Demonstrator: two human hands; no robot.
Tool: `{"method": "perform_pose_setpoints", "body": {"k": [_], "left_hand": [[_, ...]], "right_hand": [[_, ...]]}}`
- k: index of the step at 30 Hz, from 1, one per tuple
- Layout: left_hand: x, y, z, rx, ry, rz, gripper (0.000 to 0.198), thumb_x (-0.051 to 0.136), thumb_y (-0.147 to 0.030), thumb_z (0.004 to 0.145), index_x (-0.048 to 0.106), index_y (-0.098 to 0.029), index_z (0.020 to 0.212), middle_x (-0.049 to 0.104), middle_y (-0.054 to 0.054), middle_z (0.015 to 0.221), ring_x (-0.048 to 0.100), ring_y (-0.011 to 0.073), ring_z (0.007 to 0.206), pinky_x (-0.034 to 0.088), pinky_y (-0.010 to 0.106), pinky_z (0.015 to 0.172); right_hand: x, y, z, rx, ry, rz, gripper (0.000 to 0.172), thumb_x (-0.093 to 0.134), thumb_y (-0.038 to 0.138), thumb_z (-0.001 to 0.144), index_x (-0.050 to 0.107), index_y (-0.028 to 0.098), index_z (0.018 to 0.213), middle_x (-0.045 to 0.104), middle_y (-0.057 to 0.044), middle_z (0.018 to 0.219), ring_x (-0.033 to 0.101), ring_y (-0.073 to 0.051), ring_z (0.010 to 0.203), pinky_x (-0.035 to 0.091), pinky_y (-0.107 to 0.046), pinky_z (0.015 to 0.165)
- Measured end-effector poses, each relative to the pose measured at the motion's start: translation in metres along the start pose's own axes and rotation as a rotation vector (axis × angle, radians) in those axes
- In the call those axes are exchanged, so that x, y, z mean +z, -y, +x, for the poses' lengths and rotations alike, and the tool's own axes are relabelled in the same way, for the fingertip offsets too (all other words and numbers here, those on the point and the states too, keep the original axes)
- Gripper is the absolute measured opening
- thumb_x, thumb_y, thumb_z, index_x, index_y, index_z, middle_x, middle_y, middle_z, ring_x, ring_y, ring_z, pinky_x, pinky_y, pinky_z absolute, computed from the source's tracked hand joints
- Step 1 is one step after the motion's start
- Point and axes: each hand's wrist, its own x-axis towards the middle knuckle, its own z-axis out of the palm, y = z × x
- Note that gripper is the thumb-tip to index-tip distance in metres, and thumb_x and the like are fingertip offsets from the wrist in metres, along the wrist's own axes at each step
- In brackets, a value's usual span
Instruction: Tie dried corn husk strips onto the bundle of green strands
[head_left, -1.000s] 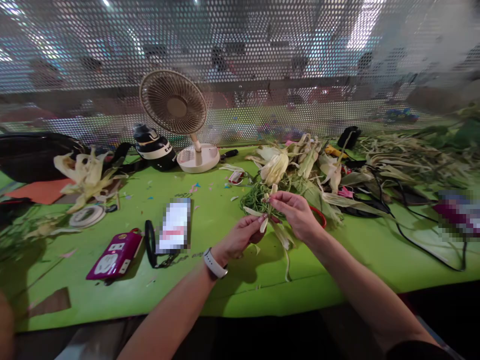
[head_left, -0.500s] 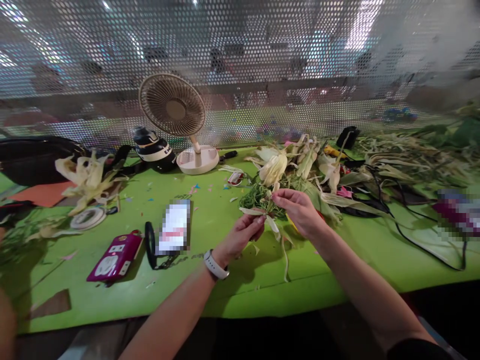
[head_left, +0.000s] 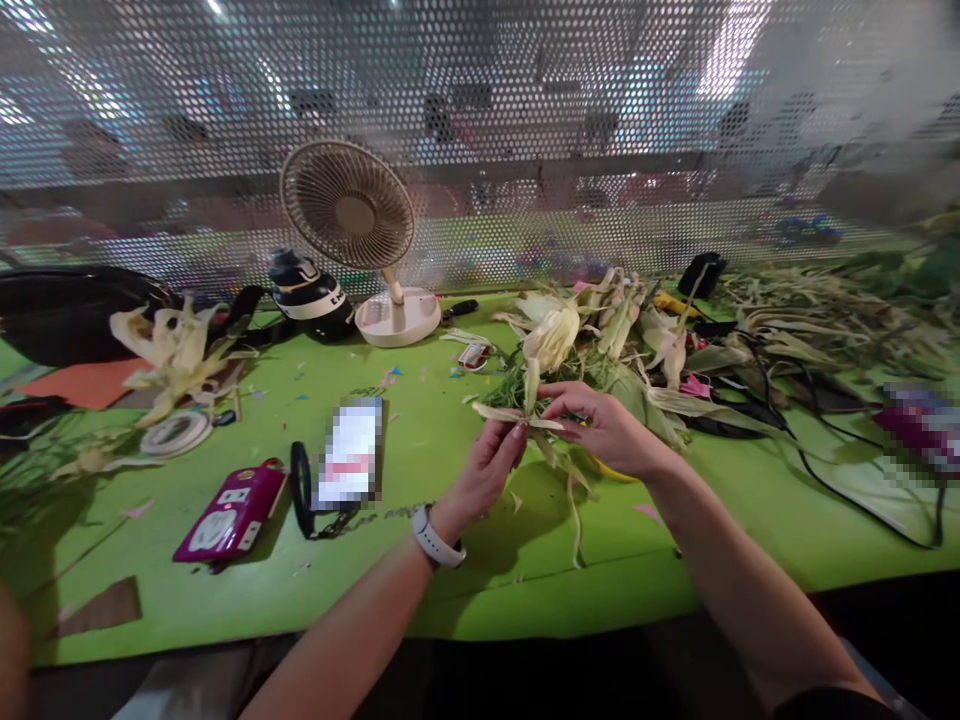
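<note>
Between my two hands are pale strips of dried corn husk (head_left: 531,392), spread out like a small cross. My left hand (head_left: 491,465), with a white band on the wrist, is closed with thumb and fingers pinching the strips. From the other side my right hand (head_left: 600,425) is closed around the right end of the husk, its fingertips partly hidden. Narrow strips hang below the hands toward the table. Right behind them lie green stringy stalks and a pale husk flower (head_left: 553,335), with more dried husks (head_left: 615,320) heaped beyond.
A desk fan (head_left: 349,215) and a dark bottle (head_left: 311,300) stand at the back. Nearer left lie a phone (head_left: 346,455), a magenta pouch (head_left: 231,512) and a tape roll (head_left: 177,434). A black cable (head_left: 847,485) runs along the right of the green table (head_left: 525,600).
My right hand has come lower and closer to my left, bringing a strip onto the husk. The strips now cross between the fingers. My left hand stays nearly in place.
</note>
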Motion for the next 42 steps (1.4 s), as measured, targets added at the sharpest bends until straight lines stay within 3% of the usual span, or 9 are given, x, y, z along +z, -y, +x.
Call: {"method": "perform_pose_setpoints", "body": {"k": [6, 11, 14, 18, 23, 42], "left_hand": [[0.000, -0.001, -0.002, 0.037, -0.006, 0.136, 0.029, 0.058, -0.044, 0.083, 0.053, -0.018, 0.095, 0.041, -0.005, 0.064, 0.034, 0.0072, 0.053, 0.031, 0.020, 0.049], [-0.004, -0.001, -0.001, 0.132, 0.013, 0.279, 0.025, 0.053, -0.041, 0.087, 0.058, -0.018, 0.094, 0.052, 0.001, 0.076, 0.047, 0.0102, 0.064, 0.041, 0.023, 0.059], [-0.005, 0.001, 0.000, 0.164, -0.002, 0.375, 0.023, 0.053, -0.038, 0.087, 0.059, -0.017, 0.097, 0.056, 0.004, 0.084, 0.050, 0.0112, 0.069, 0.043, 0.025, 0.064], [-0.005, 0.003, -0.002, 0.148, 0.011, 0.382, 0.026, 0.052, -0.037, 0.087, 0.056, -0.017, 0.103, 0.056, 0.002, 0.078, 0.050, 0.0113, 0.064, 0.044, 0.026, 0.062], [-0.005, 0.001, -0.003, 0.180, 0.035, 0.432, 0.019, 0.052, -0.034, 0.088, 0.055, -0.017, 0.096, 0.058, 0.006, 0.089, 0.054, 0.0135, 0.074, 0.045, 0.027, 0.068], [-0.003, -0.009, -0.004, 0.069, 0.178, 0.411, 0.028, 0.047, -0.042, 0.089, 0.053, -0.016, 0.095, 0.050, 0.000, 0.069, 0.045, 0.0112, 0.061, 0.037, 0.024, 0.058]], "right_hand": [[0.002, 0.003, 0.003, -0.012, 0.022, 0.020, 0.010, 0.059, 0.023, 0.084, 0.069, 0.020, 0.084, 0.062, -0.007, 0.111, 0.057, -0.021, 0.105, 0.043, -0.042, 0.094], [-0.001, 0.006, 0.002, -0.036, 0.070, -0.018, 0.013, 0.055, 0.019, 0.085, 0.068, 0.020, 0.085, 0.064, -0.006, 0.095, 0.058, -0.020, 0.092, 0.045, -0.037, 0.083], [-0.001, 0.006, 0.003, -0.040, 0.066, -0.058, 0.013, 0.056, 0.020, 0.086, 0.068, 0.019, 0.084, 0.064, -0.006, 0.091, 0.057, -0.020, 0.090, 0.044, -0.036, 0.081], [-0.001, 0.005, 0.003, -0.066, 0.065, -0.088, 0.013, 0.056, 0.022, 0.086, 0.068, 0.019, 0.083, 0.063, -0.006, 0.090, 0.057, -0.019, 0.090, 0.044, -0.035, 0.081], [-0.002, 0.007, 0.003, -0.053, 0.090, -0.095, 0.014, 0.056, 0.021, 0.086, 0.068, 0.019, 0.082, 0.063, -0.006, 0.088, 0.056, -0.019, 0.088, 0.044, -0.036, 0.081], [-0.008, 0.011, 0.002, -0.109, 0.204, -0.204, 0.016, 0.053, 0.016, 0.088, 0.067, 0.017, 0.079, 0.062, -0.005, 0.085, 0.055, -0.017, 0.085, 0.043, -0.033, 0.078]]}}
